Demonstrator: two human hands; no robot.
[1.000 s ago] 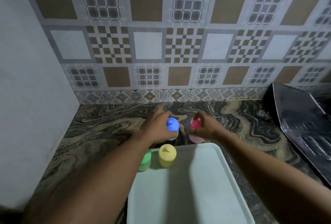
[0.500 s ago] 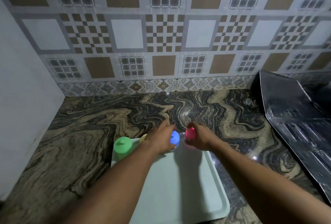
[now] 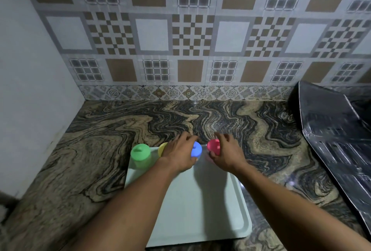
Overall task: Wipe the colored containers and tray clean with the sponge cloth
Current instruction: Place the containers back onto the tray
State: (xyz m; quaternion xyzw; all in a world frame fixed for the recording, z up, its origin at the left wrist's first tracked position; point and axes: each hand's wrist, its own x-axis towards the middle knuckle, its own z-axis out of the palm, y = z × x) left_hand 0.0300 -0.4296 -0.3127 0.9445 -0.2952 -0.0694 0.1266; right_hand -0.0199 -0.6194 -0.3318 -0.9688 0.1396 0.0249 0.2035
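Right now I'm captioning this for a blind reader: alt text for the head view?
Two bare hands grip containers at a pale tray's far edge: left hand on blue container, right hand on pink container. Green container stands left, on a marbled counter.

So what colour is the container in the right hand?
Pink; it shows in the head view, in the right hand's grip.

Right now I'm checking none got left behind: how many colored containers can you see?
4, in a row along the tray's far edge: green container at its left corner, yellow container mostly hidden behind the left hand, blue container in that hand, pink container in the right hand.
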